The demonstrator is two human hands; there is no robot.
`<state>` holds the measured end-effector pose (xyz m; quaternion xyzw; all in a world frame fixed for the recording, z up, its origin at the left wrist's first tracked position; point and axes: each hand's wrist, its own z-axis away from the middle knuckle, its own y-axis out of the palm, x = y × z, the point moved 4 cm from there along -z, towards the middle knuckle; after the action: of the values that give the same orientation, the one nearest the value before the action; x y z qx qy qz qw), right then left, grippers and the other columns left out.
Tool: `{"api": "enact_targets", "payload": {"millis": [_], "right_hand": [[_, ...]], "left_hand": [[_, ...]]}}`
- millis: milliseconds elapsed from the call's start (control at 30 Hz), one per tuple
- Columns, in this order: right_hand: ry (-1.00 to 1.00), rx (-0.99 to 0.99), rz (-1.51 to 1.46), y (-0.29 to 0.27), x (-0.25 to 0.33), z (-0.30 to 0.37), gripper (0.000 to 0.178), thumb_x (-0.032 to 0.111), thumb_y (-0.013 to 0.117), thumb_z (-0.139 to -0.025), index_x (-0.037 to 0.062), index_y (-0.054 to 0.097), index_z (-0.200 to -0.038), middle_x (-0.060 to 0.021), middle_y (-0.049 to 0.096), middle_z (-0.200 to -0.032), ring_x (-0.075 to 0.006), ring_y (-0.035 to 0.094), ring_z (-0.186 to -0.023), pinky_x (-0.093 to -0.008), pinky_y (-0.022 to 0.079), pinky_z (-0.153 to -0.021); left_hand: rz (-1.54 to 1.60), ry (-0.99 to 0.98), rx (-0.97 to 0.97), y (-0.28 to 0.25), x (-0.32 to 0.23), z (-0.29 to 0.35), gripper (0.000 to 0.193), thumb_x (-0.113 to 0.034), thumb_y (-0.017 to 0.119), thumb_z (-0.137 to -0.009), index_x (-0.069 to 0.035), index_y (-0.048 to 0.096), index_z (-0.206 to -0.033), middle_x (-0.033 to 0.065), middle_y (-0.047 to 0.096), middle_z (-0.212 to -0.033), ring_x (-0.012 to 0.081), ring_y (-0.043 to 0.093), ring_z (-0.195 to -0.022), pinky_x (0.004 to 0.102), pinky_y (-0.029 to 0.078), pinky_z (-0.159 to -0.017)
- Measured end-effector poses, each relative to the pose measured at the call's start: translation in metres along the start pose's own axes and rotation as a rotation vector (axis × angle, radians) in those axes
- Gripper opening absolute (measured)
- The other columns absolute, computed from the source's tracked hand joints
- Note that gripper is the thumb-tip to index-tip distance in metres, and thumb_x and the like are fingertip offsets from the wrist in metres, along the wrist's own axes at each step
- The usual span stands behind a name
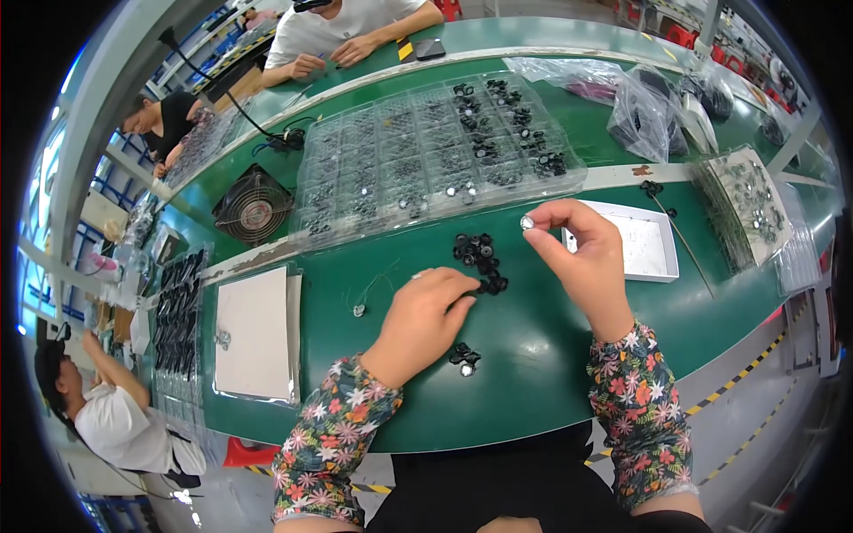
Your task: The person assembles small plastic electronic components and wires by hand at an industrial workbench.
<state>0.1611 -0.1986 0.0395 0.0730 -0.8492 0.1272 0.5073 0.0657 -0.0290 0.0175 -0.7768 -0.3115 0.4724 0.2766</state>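
Between the thumb and index finger of my right hand [582,253] is a small round silvery part [527,222], held up above the table. My left hand [422,311] rests at the edge of a pile of small black round parts [477,252]. Its fingers are curled together with the tips at the pile; whatever they pinch is hidden. Closer to me, below the left hand, lies a smaller cluster of black parts [462,354] with a silvery one [467,369] beside it. A small clear piece with thin wires [359,310] lies left of my left hand.
Beyond my hands stands a clear compartment tray [577,173] of small parts. A shallow white box [657,274] and a stacked board of parts [755,204] are right. Left are a fan [256,209] and pale card sheets [251,333]. Other people work across and at left.
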Motion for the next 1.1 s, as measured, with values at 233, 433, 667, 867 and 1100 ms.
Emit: {"api": "enact_targets", "payload": {"millis": [233, 433, 667, 867, 1100], "right_hand": [[-0.066, 0.008, -0.001, 0.010, -0.002, 0.003, 0.014, 0.002, 0.070, -0.076, -0.0018, 0.065, -0.089, -0.0061, 0.066, -0.080, -0.0113, 0.062, -0.073, -0.0242, 0.049, -0.067], [-0.088, 0.081, 0.035, 0.021, 0.001, 0.007, 0.014, 0.003, 0.071, -0.075, 0.0007, 0.066, -0.088, -0.0072, 0.064, -0.078, -0.0144, 0.061, -0.068, -0.0262, 0.048, -0.061], [-0.121, 0.202, 0.067, 0.037, 0.014, 0.028, 0.015, 0.001, 0.072, -0.072, 0.0024, 0.066, -0.087, -0.0056, 0.060, -0.074, -0.0144, 0.057, -0.065, -0.0256, 0.046, -0.059], [-0.119, 0.220, 0.037, 0.048, 0.014, 0.033, 0.017, 0.000, 0.073, -0.072, 0.0026, 0.066, -0.088, -0.0061, 0.059, -0.076, -0.0149, 0.057, -0.066, -0.0257, 0.047, -0.058], [-0.143, 0.217, 0.031, 0.050, 0.014, 0.033, 0.018, 0.000, 0.073, -0.072, 0.0034, 0.066, -0.088, -0.0065, 0.060, -0.077, -0.0157, 0.058, -0.066, -0.0263, 0.048, -0.058]], "left_hand": [[0.025, -0.102, 0.106, 0.020, 0.010, -0.014, 0.020, -0.005, 0.067, -0.076, -0.001, 0.064, -0.095, 0.0140, 0.062, -0.094, 0.0326, 0.061, -0.084, 0.0396, 0.050, -0.074], [0.115, -0.321, 0.003, -0.007, 0.003, -0.007, 0.019, -0.003, 0.066, -0.078, 0.001, 0.064, -0.096, 0.0112, 0.066, -0.090, 0.0162, 0.064, -0.071, 0.0262, 0.050, -0.060], [0.705, -0.352, -0.130, -0.015, 0.007, 0.025, 0.023, 0.004, 0.061, -0.085, 0.000, 0.065, -0.107, 0.0055, 0.060, -0.101, 0.0095, 0.058, -0.088, 0.0208, 0.050, -0.076], [0.940, -0.394, -0.189, -0.012, 0.017, 0.030, 0.033, 0.009, 0.064, -0.082, 0.003, 0.059, -0.114, 0.0070, 0.060, -0.105, 0.0116, 0.060, -0.094, 0.0229, 0.051, -0.082], [0.939, -0.328, -0.185, -0.013, 0.016, 0.030, 0.027, 0.009, 0.062, -0.084, 0.004, 0.059, -0.110, 0.0111, 0.062, -0.109, 0.0153, 0.062, -0.097, 0.0261, 0.052, -0.085]]}}
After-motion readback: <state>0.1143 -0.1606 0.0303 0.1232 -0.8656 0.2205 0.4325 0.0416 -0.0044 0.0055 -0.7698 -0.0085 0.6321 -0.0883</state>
